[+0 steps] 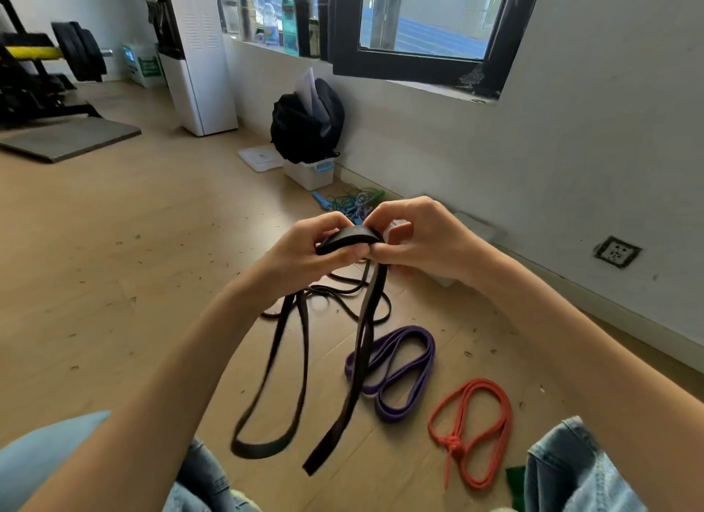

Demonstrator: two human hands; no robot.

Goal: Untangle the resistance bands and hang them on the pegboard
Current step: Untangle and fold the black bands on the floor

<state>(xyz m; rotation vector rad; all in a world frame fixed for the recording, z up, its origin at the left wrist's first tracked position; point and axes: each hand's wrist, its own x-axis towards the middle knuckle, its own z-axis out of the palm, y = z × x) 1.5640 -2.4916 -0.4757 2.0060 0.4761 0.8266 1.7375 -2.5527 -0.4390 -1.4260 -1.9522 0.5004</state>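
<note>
While the pegboard is nowhere showing in the head view, the work is sitting at its untangling stage, and nothing is hanging anywhere yet. Going from the left, the left hand (304, 250) is curling its fingers and thumb round the top fold of the black band (352, 239), pinching it from below. Its long loops are dangling down between the person's knees, one loop (266, 416) swinging lower left and blurring, another strand (343, 408) dropping straight toward the floor (114, 264). Further black strapping (343, 294) is lying snarled on the boards just behind the hands, so I am judging the black set as only partly freed. The right hand (415, 237) is meeting the left at the same fold, fingertips pinching the band's right end, apparently working a twist loose. Right of the dangling strands, the purple band (400, 370) is resting on the floor in a folded coil, looking untangled but not hung. Farther right, the red band (472, 431) is lying in a loop and is carrying a knot (453, 443) near its lower end, so that one is waiting for attention too. Hanging, as I am reading it, is all remaining
</note>
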